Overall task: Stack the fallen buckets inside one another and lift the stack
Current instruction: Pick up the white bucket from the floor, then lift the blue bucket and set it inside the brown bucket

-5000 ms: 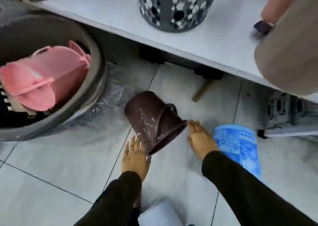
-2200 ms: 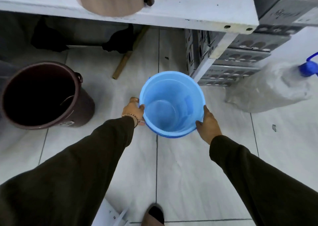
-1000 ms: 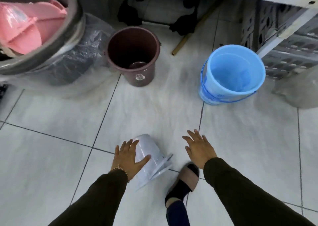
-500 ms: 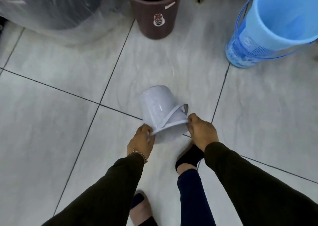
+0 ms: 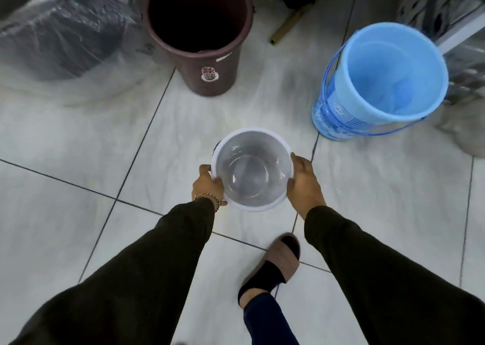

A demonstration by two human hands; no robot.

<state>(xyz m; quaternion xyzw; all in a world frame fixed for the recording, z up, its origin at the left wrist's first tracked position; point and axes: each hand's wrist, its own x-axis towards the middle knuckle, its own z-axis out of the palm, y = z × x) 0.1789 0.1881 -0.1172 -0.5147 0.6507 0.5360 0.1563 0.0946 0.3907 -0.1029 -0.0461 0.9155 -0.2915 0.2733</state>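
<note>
1. Left hand (image 5: 207,184) and right hand (image 5: 301,182) clasp the white bucket (image 5: 252,168) at opposite rim sides, mouth up (ready for nesting).
2. Brown bucket (image 5: 207,55) and blue bucket (image 5: 380,79) stand upright beyond.

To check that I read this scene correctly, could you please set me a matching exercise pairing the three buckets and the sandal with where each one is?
Column one:
1. white bucket
2. brown bucket
3. blue bucket
4. sandal

Column two:
A. standing upright on the floor at far right
B. on a foot, between the two sleeves
C. gripped at its rim by the left hand and the right hand
D. standing upright beside the plastic-wrapped tub

Pairs: 1-C, 2-D, 3-A, 4-B
</note>
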